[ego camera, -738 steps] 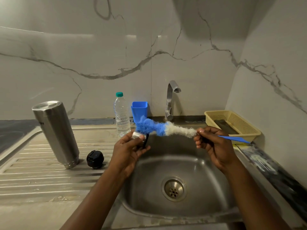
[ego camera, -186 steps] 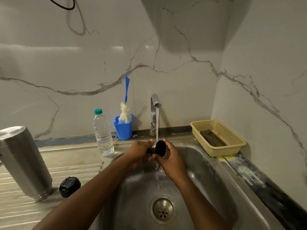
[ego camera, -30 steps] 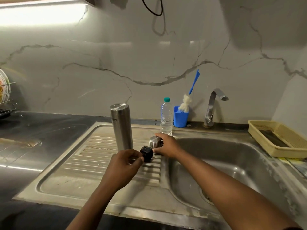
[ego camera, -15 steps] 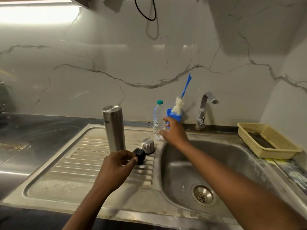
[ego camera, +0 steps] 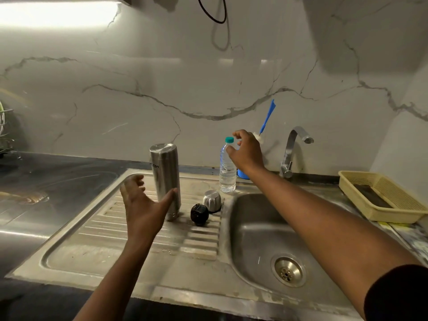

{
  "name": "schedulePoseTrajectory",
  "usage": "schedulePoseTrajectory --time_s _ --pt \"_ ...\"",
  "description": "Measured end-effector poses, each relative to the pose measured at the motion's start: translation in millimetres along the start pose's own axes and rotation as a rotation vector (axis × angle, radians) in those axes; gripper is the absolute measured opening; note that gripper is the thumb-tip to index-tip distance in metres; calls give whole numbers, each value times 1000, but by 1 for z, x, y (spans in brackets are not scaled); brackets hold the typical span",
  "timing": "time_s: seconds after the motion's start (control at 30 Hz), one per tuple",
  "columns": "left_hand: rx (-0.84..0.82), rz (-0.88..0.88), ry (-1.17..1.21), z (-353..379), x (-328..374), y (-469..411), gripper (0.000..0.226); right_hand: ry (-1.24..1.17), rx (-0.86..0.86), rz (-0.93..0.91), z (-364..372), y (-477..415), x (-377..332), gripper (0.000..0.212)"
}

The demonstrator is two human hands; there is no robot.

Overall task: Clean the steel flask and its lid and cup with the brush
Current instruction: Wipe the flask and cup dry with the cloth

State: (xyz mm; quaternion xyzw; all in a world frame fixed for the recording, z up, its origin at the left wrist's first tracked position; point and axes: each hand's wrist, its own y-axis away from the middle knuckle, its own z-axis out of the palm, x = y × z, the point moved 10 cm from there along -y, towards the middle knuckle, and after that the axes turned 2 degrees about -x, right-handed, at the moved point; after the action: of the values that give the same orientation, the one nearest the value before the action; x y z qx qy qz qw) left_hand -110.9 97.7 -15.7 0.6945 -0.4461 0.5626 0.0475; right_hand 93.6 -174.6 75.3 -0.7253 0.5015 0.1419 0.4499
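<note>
Held left hand (ego camera: 143, 209) wide open just left of flask (ego camera: 165, 179) — fingers spread, thumb against its lower side, gripping nothing. Had flask upright on drainboard (ego camera: 97, 230). Had black lid (ego camera: 199, 214) just right of flask's foot, with cup (ego camera: 212, 201) mouth-down just behind it, near basin (ego camera: 254, 228) edge. Held right hand (ego camera: 246, 151) up at the back, fingers loosely curled and holding nothing, between bottle (ego camera: 227, 172) cap and brush (ego camera: 266, 122) head — contact with bottle impossible to tell. Had brush standing handle-up in blue holder (ego camera: 242, 174), mostly hidden behind wrist, near tap (ego camera: 294, 149). Saw yellow basket (ego camera: 379, 205) right of basin.
</note>
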Motion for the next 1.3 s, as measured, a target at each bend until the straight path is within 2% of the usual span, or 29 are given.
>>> schedulePoseTrajectory --time_s 0.07,0.1,0.17,0.23,0.53,0.73,0.9,1.03,1.17,1.3 --pt "-97 -66 33 14 -5 -14 101 -22 11 -15 1 2 -5 41" --pt "-148 -84 63 23 -5 -19 98 -35 9 -28 2 4 -8 40" --pt "-212 -86 105 33 -1 -25 76 -52 -10 -63 7 7 -16 39" --pt "-225 -64 115 36 2 -30 66 -53 -38 -108 11 10 -25 39" --pt "-205 191 194 41 94 -46 66 -173 -94 -209 -4 26 -60 40" --pt "-318 179 359 83 140 -29 63 -343 -132 -175 -48 32 -56 30" --pt "-450 79 561 135 145 7 47 -333 -248 -137 -78 48 -14 24" --pt "-594 -69 705 187 137 47 56 -218 -351 -82 -103 70 44 24" --pt "-700 -156 730 224 139 86 60 38 -327 -4 -156 73 115 21" --pt "-768 -168 719 244 145 109 55 215 -191 165 -226 57 193 13"
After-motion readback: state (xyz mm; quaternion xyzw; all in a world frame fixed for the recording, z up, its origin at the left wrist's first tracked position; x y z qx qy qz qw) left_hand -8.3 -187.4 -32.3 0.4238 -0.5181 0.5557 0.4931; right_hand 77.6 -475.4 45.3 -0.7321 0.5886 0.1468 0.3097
